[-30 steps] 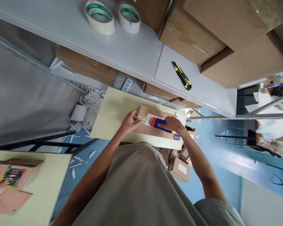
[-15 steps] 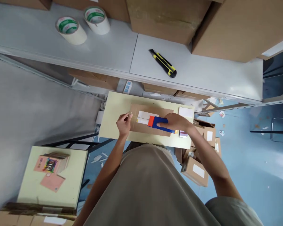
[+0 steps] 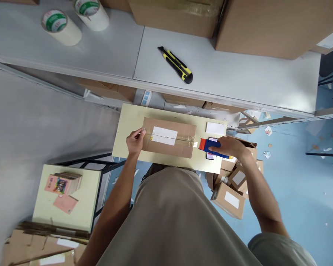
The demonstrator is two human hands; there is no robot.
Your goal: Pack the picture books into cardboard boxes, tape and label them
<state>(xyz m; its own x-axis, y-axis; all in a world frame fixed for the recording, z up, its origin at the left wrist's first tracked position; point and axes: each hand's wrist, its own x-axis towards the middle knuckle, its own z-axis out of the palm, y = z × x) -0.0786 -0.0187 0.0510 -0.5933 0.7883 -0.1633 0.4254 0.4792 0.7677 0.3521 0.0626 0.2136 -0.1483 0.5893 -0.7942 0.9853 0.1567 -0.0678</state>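
Note:
A long brown cardboard box (image 3: 170, 149) lies on a pale yellow table (image 3: 127, 116), with a white label (image 3: 169, 135) on its top. Clear packing tape (image 3: 192, 140) runs lengthwise over the box and past its right edge. At the left end, my left hand (image 3: 135, 141) has thumb and forefinger pinched at the box edge, seemingly on the tape's end; the fingers partly cover it. My right hand (image 3: 229, 146) grips a blue tape dispenser (image 3: 215, 147) with an orange front, just right of the box. Beneath the dispenser, a phone (image 3: 210, 156) is partly hidden.
A white box (image 3: 215, 128) lies at the table's right end. Above, a grey shelf (image 3: 224, 70) carries a utility knife (image 3: 176, 65), two tape rolls (image 3: 69, 35) and large cartons (image 3: 266, 29). Smaller cartons (image 3: 227, 199) pile up at right; booklets (image 3: 62, 184) lie on a side table.
My right hand has moved the dispenser rightward, from over the box to beyond its right end. My left hand stays at the box's left end. The camera view has shifted.

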